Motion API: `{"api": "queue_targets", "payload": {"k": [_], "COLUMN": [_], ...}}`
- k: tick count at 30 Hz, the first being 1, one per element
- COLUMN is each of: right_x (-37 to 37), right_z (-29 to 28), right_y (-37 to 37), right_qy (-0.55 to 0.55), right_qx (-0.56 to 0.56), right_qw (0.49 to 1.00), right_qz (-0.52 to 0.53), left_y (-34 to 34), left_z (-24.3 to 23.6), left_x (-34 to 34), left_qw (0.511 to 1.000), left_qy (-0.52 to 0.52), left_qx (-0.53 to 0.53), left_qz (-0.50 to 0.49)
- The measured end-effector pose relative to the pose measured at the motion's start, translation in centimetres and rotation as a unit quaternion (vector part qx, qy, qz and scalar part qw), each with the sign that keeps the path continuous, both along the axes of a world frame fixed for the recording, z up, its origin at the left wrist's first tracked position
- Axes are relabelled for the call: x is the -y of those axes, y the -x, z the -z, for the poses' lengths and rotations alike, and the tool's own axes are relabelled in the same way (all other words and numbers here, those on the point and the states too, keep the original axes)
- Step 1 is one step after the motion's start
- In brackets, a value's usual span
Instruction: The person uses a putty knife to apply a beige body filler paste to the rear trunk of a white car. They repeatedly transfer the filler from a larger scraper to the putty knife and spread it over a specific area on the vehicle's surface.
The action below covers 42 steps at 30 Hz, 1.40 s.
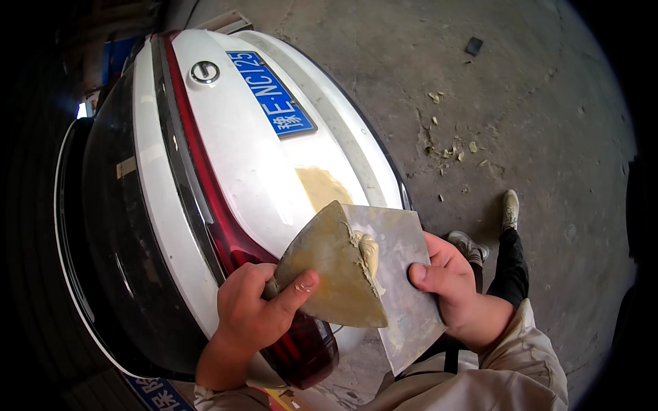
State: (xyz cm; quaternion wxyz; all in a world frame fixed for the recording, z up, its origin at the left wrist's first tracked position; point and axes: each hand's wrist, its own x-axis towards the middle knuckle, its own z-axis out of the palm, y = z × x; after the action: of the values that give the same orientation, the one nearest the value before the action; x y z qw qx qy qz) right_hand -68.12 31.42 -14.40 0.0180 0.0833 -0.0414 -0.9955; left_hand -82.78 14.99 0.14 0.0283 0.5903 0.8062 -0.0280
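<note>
My left hand (257, 305) grips a putty knife (332, 277) with a broad, fan-shaped, yellow-stained blade, thumb pressed on its face. A flat, square grey plate (411, 281) is pinched at its right side by my right hand (452, 284). Cream-coloured putty (369, 253) lies in a thick lump on the plate, along the edge of the blade, which overlaps the plate. Just beyond both tools is the rear of a white car (253, 198). A tan patch of filler (322, 187) covers part of its rear panel.
The car carries a red tail light (301, 349), a blue licence plate (273, 94) and a round badge (205, 72). Dried putty scraps (449, 152) and a small dark piece (473, 46) lie on the concrete floor (534, 123). My shoe (510, 209) shows at right.
</note>
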Motion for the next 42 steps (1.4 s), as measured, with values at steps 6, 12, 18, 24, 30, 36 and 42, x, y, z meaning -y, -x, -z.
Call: {"api": "queue_targets", "payload": {"k": [6, 12, 18, 24, 30, 36, 42], "right_x": [-1.5, 1.0, 5.8, 7.1, 7.2, 8.8, 10.1], "right_z": [-0.6, 12.3, 16.3, 17.2, 18.5, 18.6, 18.5], "right_y": [0.5, 5.3, 9.4, 14.5, 16.8, 18.9, 20.2], "right_qy": [-0.052, -0.44, -0.532, -0.621, -0.664, -0.648, -0.606], "right_qx": [0.078, 0.108, 0.129, 0.081, 0.053, 0.074, 0.098], "right_qw": [0.979, 0.871, 0.832, 0.774, 0.728, 0.741, 0.768], "right_qz": [0.179, 0.189, 0.089, 0.096, 0.163, 0.159, 0.182], "left_y": [0.9, 1.8, 2.8, 3.4, 4.2, 4.8, 4.4], "left_z": [0.1, 0.1, 0.7, 0.8, 1.4, 1.5, 1.9], "left_x": [2.1, 1.5, 1.4, 1.8, 1.6, 1.7, 1.3], "left_qw": [0.995, 0.766, 0.672, 0.668, 0.671, 0.682, 0.627], "left_qy": [-0.061, -0.4, -0.421, -0.463, -0.47, -0.47, -0.543], "left_qx": [0.044, 0.451, 0.545, 0.506, 0.492, 0.457, 0.443], "left_qz": [-0.066, -0.223, -0.273, -0.289, -0.294, -0.326, -0.339]}}
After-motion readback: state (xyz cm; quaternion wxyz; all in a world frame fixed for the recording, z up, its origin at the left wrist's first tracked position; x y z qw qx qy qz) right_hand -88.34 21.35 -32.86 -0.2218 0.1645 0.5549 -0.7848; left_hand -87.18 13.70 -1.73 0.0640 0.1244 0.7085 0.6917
